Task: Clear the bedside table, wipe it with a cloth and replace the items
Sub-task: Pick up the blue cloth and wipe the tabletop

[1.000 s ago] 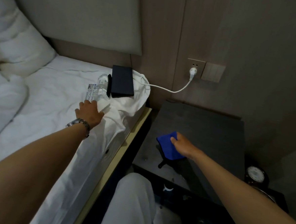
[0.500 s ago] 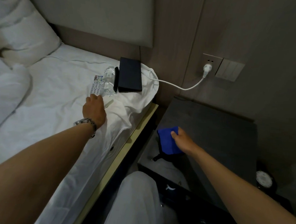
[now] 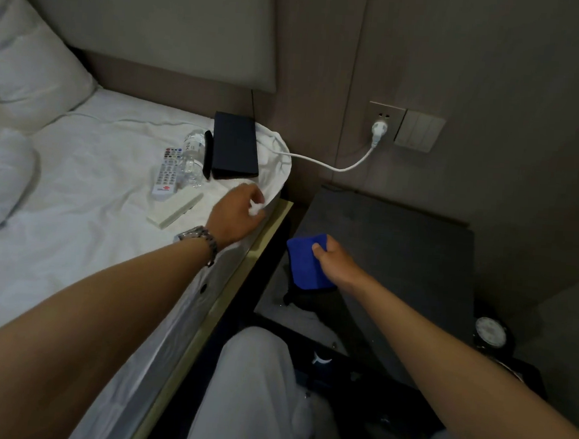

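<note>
The dark bedside table [image 3: 402, 247] stands right of the bed. A blue cloth [image 3: 302, 261] lies on its near left part, and my right hand [image 3: 335, 262] grips it against the top, thumb on the fabric. On the white sheet lie a dark box [image 3: 235, 147], a slim black item [image 3: 207, 153], a clear water bottle [image 3: 191, 157], a white remote [image 3: 166, 173] and a flat white bar [image 3: 175, 209]. My left hand [image 3: 237, 212] hovers by the bed's right edge with loosely curled fingers, and I see nothing in it.
A white cable [image 3: 319, 161] runs from the bed corner to a plug [image 3: 378, 129] in the wall socket. A round clock [image 3: 491, 333] sits low to the right of the table. My knee in white trousers [image 3: 252, 388] is between bed and table. Pillows [image 3: 25, 63] lie far left.
My left hand has pulled back from beside the remote to the bed's right edge; the flat white bar it covered now lies bare. The right hand stays on the cloth.
</note>
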A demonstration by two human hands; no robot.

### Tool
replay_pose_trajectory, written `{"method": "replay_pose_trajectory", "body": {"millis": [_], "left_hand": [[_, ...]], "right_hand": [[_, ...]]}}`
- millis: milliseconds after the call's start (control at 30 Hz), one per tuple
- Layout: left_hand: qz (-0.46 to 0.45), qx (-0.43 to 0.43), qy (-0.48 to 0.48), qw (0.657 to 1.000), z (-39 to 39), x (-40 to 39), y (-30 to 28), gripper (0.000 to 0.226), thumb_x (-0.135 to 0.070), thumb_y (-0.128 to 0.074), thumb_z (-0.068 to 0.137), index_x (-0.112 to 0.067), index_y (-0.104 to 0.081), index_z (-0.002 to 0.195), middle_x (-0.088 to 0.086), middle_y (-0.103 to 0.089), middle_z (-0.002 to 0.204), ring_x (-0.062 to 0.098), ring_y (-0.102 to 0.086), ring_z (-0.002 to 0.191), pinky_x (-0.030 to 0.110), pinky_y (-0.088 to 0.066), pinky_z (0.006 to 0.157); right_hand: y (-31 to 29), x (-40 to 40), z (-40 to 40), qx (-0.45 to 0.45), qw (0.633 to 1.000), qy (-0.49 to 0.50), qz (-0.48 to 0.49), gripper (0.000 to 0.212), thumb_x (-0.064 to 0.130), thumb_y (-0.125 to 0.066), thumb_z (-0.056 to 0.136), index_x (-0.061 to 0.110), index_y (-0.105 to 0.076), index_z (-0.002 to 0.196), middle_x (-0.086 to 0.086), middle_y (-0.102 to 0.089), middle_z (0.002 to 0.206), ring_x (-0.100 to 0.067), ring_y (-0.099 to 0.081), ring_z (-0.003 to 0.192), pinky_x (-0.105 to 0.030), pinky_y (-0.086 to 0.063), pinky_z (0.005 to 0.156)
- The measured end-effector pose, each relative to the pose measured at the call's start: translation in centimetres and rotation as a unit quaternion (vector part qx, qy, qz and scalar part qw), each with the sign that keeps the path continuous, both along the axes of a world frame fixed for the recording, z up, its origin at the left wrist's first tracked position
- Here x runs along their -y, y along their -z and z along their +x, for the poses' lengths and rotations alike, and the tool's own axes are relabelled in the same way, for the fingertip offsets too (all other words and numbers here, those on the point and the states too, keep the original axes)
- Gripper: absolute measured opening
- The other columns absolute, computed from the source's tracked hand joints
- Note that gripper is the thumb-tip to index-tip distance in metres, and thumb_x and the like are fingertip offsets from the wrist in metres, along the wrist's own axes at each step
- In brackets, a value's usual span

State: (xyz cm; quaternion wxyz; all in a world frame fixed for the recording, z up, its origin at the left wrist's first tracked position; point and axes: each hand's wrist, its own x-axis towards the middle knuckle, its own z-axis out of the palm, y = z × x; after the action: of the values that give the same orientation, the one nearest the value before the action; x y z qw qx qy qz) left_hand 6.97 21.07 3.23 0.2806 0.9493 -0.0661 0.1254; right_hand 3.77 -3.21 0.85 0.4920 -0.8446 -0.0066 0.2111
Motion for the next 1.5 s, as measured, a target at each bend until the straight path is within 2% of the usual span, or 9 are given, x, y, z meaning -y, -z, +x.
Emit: {"method": "replay_pose_trajectory", "body": {"millis": [300,533,733,833,933,1100,1233,1400,1500], "left_hand": [[-0.115,-0.184,0.182,0.959,-2.1,14.0,0.2,0.01,-0.024,-0.067,0.092,-0.019,-0.071,0.1,0.0,-0.075,0.095,0.012,-0.07,0.091,0.03,-0.055,0.085],[-0.047,-0.094,0.264,0.959,-3.8,20.9,-0.2,0.014,-0.025,-0.064,0.095,-0.014,-0.065,0.087,-0.003,-0.055,0.082,0.008,-0.049,0.078,0.021,-0.032,0.072],[-0.093,-0.124,0.314,0.937,-6.0,25.0,-1.6,0.013,-0.021,-0.05,0.102,-0.017,-0.05,0.089,-0.003,-0.056,0.075,0.004,-0.05,0.063,0.02,-0.04,0.061],[-0.103,-0.145,0.336,0.925,-6.8,25.9,-2.1,0.014,-0.021,-0.049,0.102,-0.018,-0.049,0.089,-0.003,-0.056,0.076,0.005,-0.05,0.065,0.022,-0.042,0.063],[-0.115,-0.183,0.348,0.912,-7.6,26.1,-2.6,0.016,-0.02,-0.048,0.104,-0.008,-0.052,0.094,0.008,-0.057,0.082,0.006,-0.051,0.07,0.024,-0.043,0.067],[-0.1,-0.263,0.375,0.883,-8.5,25.1,-3.3,0.018,-0.024,-0.045,0.105,-0.009,-0.054,0.101,0.007,-0.06,0.09,0.008,-0.055,0.078,0.028,-0.046,0.075],[-0.088,-0.308,0.403,0.857,-8.8,24.3,-2.7,0.017,-0.029,-0.044,0.106,-0.017,-0.055,0.102,0.007,-0.061,0.095,0.01,-0.057,0.081,0.024,-0.047,0.072],[-0.05,-0.35,0.42,0.836,-7.7,23.6,-0.7,0.014,-0.03,-0.046,0.105,-0.02,-0.056,0.102,0.0,-0.059,0.094,0.008,-0.057,0.081,0.024,-0.047,0.073],[-0.012,-0.374,0.44,0.816,-7.5,22.6,1.5,0.011,-0.026,-0.053,0.103,-0.016,-0.057,0.101,-0.003,-0.055,0.087,0.003,-0.051,0.074,0.02,-0.042,0.071]], "right_hand": [[-2.0,5.9,-2.9,0.035,0.995,0.095,0.003,0.027,0.034,-0.04,0.105,0.015,-0.048,0.123,-0.004,-0.06,0.114,-0.014,-0.058,0.095,-0.033,-0.042,0.078],[-2.7,12.4,-6.5,0.023,0.986,0.161,0.03,0.025,0.031,-0.044,0.104,0.019,-0.037,0.125,-0.003,-0.058,0.108,-0.014,-0.06,0.088,-0.032,-0.049,0.074],[-3.7,17.2,-10.1,0.011,0.987,0.127,0.101,0.075,0.003,-0.058,0.091,0.041,-0.023,0.145,-0.004,-0.066,0.104,-0.011,-0.065,0.089,-0.022,-0.048,0.073],[-4.0,19.1,-11.1,-0.003,0.995,0.077,0.071,0.044,0.001,-0.059,0.088,0.021,-0.05,0.126,-0.003,-0.063,0.106,-0.016,-0.063,0.098,-0.026,-0.052,0.082],[-3.3,20.7,-11.8,-0.031,0.996,0.056,0.066,0.024,0.017,-0.067,0.086,0.024,-0.054,0.106,-0.005,-0.059,0.11,-0.021,-0.06,0.102,-0.037,-0.05,0.087],[-2.7,23.0,-13.1,0.027,1.0,0.007,0.003,0.048,0.058,-0.074,0.07,0.032,-0.059,0.108,0.003,-0.048,0.125,-0.017,-0.048,0.121,-0.04,-0.043,0.104],[-1.7,23.9,-14.2,-0.008,1.0,-0.026,-0.002,0.043,0.048,-0.077,0.074,0.026,-0.052,0.101,-0.003,-0.065,0.107,-0.018,-0.065,0.096,-0.044,-0.053,0.085],[0.2,24.9,-15.0,-0.039,0.999,-0.016,-0.013,0.053,0.044,-0.082,0.073,0.029,-0.055,0.117,0.007,-0.063,0.124,-0.011,-0.062,0.116,-0.04,-0.053,0.1],[0.7,26.0,-15.2,-0.044,0.999,0.016,-0.014,0.035,0.024,-0.082,0.081,0.014,-0.068,0.111,-0.005,-0.07,0.114,-0.019,-0.067,0.108,-0.039,-0.054,0.098]]}}
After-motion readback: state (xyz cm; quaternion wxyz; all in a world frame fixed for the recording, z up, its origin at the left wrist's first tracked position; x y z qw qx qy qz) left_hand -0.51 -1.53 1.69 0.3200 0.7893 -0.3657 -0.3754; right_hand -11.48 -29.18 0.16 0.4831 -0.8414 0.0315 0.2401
